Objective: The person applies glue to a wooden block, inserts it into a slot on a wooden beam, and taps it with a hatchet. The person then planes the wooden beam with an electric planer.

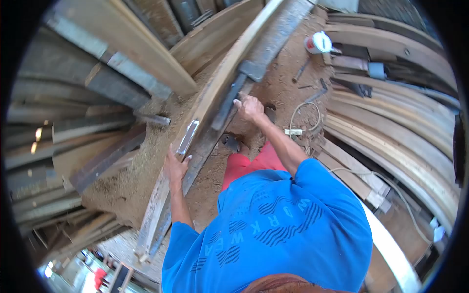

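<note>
A long pale wooden beam runs diagonally in front of me, beside a worn grey board. My left hand grips the beam, thumb on the near face and fingers at the far edge. Just above that hand, a narrow slot or plate with a bright white rim shows in the beam. A dark hammer-like tool with a blocky end lies along the grey board. My right hand is closed beside the tool's bar; what its fingers hold, if anything, is hidden.
Stacked timber leans at the left, and more long boards lie at the right. Sawdust covers the ground. A white bucket, a looped cord and small loose tools lie to the right.
</note>
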